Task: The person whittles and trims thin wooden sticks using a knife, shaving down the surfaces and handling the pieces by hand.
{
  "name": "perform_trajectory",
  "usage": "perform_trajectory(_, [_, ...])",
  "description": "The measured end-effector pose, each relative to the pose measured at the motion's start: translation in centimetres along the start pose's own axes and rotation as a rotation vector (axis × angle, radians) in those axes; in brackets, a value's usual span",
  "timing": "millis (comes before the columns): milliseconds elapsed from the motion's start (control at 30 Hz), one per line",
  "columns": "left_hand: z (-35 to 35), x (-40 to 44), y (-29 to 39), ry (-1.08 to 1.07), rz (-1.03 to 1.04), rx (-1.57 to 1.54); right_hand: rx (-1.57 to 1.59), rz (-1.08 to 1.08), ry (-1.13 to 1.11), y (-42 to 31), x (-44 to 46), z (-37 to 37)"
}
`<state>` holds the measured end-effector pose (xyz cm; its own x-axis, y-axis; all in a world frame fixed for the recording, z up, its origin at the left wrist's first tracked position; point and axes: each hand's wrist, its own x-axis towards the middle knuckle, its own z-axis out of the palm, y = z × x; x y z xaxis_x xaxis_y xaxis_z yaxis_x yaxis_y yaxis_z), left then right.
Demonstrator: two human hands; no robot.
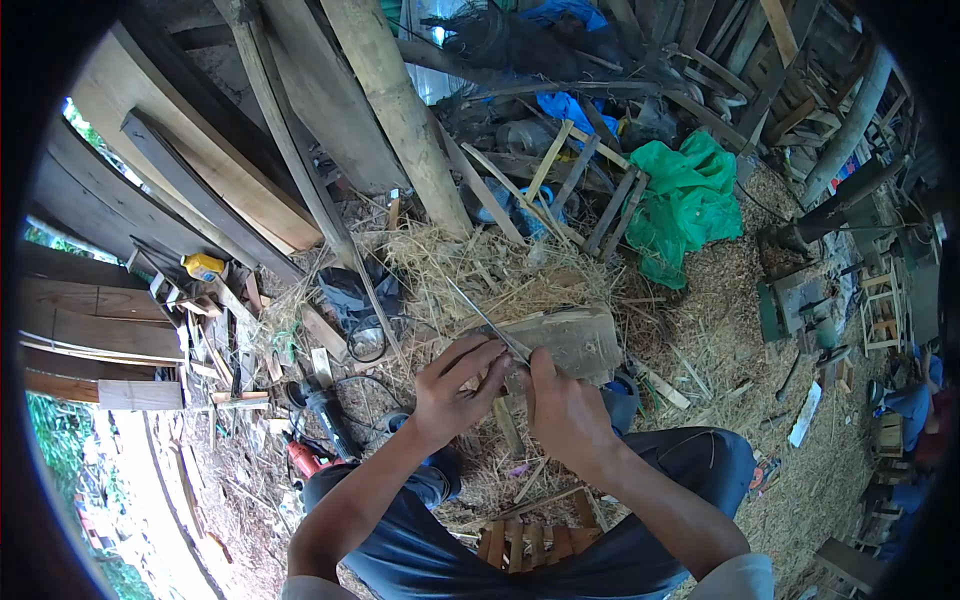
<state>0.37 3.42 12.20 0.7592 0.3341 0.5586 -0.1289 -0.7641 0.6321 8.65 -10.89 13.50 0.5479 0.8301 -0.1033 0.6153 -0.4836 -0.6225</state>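
Note:
A long thin pale strip (472,306) slants from the upper left down to my two hands, which meet above a wooden block. My left hand (457,388) has its fingers bent and pinched around the strip's lower end. Closed and close beside it, my right hand (570,408) has its thumb near the strip. A small dark edge shows between the hands; what my right fingers grip is mostly hidden. Beneath and just beyond them lies the flat wooden block (575,342), its top worn and grey.
Straw and shavings (800,480) cover the ground. At left lie a black power tool (330,420), a red tool (302,457) and a yellow container (203,266). Planks (190,150) and a thick pole (395,110) lean behind. A green plastic sheet (685,200) lies at right.

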Motion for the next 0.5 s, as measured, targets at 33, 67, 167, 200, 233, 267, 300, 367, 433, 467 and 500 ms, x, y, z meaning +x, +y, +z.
perform_trajectory(33, [-0.2,-0.1,0.2,0.0,-0.024,-0.015,-0.002,-0.004,0.002,-0.1,0.0,0.0])
perform_trajectory(67, [-0.4,-0.1,0.4,0.001,-0.048,-0.028,0.016,-0.003,0.007,-0.2,0.0,-0.1])
perform_trajectory(167, [-1.6,1.0,0.4,0.14,0.036,0.039,0.017,-0.044,0.037,-0.2,-0.4,0.2])
perform_trajectory(200, [-2.1,2.4,1.0,0.157,0.106,0.059,0.009,-0.069,0.067,-0.3,-0.5,0.3])
perform_trajectory(233, [-2.6,4.3,2.1,0.173,0.175,0.078,0.003,-0.077,0.073,-0.5,-0.4,0.1])
perform_trajectory(267, [-2.9,6.5,3.3,0.134,0.218,0.11,0.03,-0.05,0.069,-0.8,-0.5,0.0])
perform_trajectory(300, [-3.1,8.6,4.7,0.099,0.259,0.142,0.054,-0.025,0.062,-1.0,-0.6,-0.2])
perform_trajectory(367, [-3.1,11.3,7.3,-0.038,0.308,0.325,0.052,-0.087,0.098,-0.3,-0.6,0.1])
perform_trajectory(433, [-1.9,12.1,8.3,-0.104,0.31,0.398,0.054,-0.147,0.14,0.4,-0.6,0.5])
perform_trajectory(467, [-1.6,12.2,8.6,-0.185,0.311,0.465,0.031,-0.115,0.106,0.7,-0.7,0.6])
perform_trajectory(500, [-0.2,11.2,6.6,-0.178,0.315,0.465,0.011,-0.083,0.073,0.9,-0.8,0.7])
